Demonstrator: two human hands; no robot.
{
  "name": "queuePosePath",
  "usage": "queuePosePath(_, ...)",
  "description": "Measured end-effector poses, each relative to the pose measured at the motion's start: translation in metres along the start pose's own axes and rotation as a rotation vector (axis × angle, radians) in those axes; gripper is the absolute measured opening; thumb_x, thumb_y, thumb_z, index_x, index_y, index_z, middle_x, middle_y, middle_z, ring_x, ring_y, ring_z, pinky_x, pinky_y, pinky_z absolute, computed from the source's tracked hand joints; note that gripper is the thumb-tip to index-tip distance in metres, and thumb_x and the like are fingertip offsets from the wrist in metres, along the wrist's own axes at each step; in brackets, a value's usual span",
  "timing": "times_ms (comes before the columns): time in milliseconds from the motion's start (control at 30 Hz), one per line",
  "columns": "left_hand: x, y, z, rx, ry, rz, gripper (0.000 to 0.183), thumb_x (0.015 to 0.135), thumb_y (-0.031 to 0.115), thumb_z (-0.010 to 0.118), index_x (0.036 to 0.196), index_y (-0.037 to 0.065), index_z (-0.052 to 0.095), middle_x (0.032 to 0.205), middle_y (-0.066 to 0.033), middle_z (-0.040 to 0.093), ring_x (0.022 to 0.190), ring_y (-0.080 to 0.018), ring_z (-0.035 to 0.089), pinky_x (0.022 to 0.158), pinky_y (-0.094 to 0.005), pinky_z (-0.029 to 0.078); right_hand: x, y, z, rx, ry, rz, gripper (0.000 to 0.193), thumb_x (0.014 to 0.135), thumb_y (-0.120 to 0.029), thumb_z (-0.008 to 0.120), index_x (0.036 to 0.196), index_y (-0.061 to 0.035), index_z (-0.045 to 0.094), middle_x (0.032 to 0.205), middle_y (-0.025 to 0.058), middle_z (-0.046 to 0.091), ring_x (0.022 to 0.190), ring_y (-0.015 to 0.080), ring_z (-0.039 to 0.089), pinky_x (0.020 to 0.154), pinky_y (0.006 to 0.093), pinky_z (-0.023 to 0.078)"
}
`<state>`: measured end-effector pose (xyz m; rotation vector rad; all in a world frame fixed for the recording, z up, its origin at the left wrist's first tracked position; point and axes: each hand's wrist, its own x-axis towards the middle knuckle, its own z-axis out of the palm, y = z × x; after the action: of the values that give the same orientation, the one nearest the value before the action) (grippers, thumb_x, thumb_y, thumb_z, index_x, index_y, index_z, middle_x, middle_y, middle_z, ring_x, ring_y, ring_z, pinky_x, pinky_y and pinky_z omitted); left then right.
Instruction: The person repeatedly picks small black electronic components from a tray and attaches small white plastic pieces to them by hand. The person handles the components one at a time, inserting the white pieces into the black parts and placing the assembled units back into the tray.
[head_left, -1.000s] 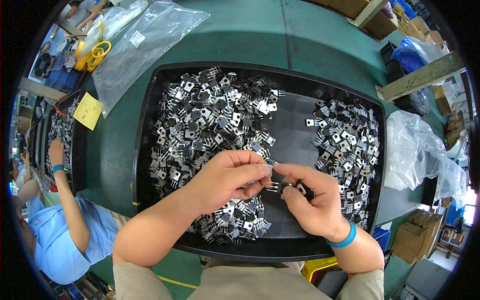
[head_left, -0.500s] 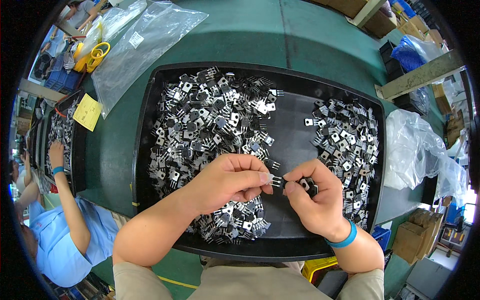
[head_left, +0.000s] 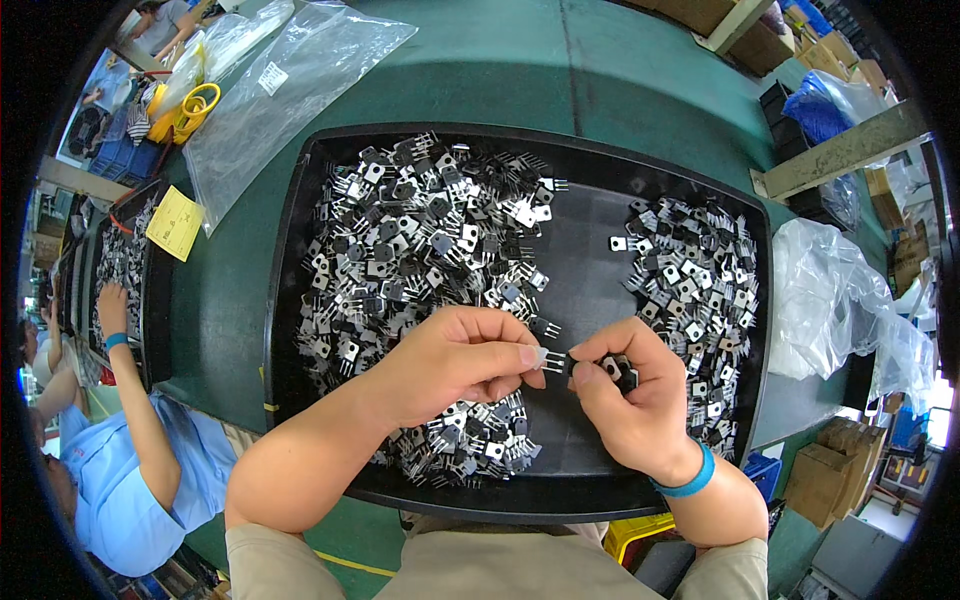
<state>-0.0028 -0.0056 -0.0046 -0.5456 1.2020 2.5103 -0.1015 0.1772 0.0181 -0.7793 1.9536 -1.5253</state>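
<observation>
A black tray (head_left: pixel 570 440) lies before me with two heaps of three-legged transistors. The larger heap of transistors (head_left: pixel 420 240) fills its left side and the smaller heap (head_left: pixel 700 300) its right. My left hand (head_left: pixel 470 360) pinches one transistor (head_left: pixel 545 358) between thumb and forefinger, its metal legs pointing right. Close by, my right hand (head_left: pixel 630 390) is closed around several dark transistors (head_left: pixel 620 372), some showing between thumb and fingers. A small gap separates the fingertips of the two hands, over the bare strip of tray between the heaps. A blue band circles my right wrist.
A clear plastic bag (head_left: pixel 290 100) and a yellow paper tag (head_left: pixel 175 222) lie on the green table (head_left: pixel 480 70) at left. Crumpled clear plastic (head_left: pixel 830 300) sits beside the tray's right edge. At far left, a person in blue (head_left: pixel 140 470) reaches into another tray (head_left: pixel 158 300).
Hardly anything differs. My right fingertips and the transistors in that hand have shifted very slightly; the left hand keeps its pinch in the same place.
</observation>
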Motion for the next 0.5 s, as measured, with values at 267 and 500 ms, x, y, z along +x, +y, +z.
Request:
queuePosePath(267, -0.0014, 0.0031, 0.0042, 0.125, 0.044, -0.013, 0.013, 0.090, 0.012, 0.062, 0.089, 0.000, 0.066, 0.077, -0.0055, 0.066, 0.058, -0.0040, 0.050, 0.048, -0.0182, 0.035, 0.0022, 0.0008, -0.0012, -0.088, -0.067, -0.070, 0.009, 0.080, 0.002, 0.061, 0.088, -0.0013, 0.060, 0.073, 0.0081, 0.064, 0.066, 0.0130, 0.062, 0.060, 0.0262, 0.048)
queuePosePath(500, -0.0028, 0.0044, 0.0054, 0.188, 0.049, -0.019, 0.013, 0.089, 0.010, 0.061, 0.089, -0.001, 0.066, 0.077, -0.0036, 0.065, 0.061, -0.0039, 0.050, 0.051, -0.0190, 0.038, 0.0056, 0.0034, -0.0015, -0.146, -0.131, -0.142, 0.010, 0.081, 0.001, 0.062, 0.091, -0.0010, 0.061, 0.076, 0.0083, 0.064, 0.066, 0.0135, 0.062, 0.060, 0.0263, 0.047)
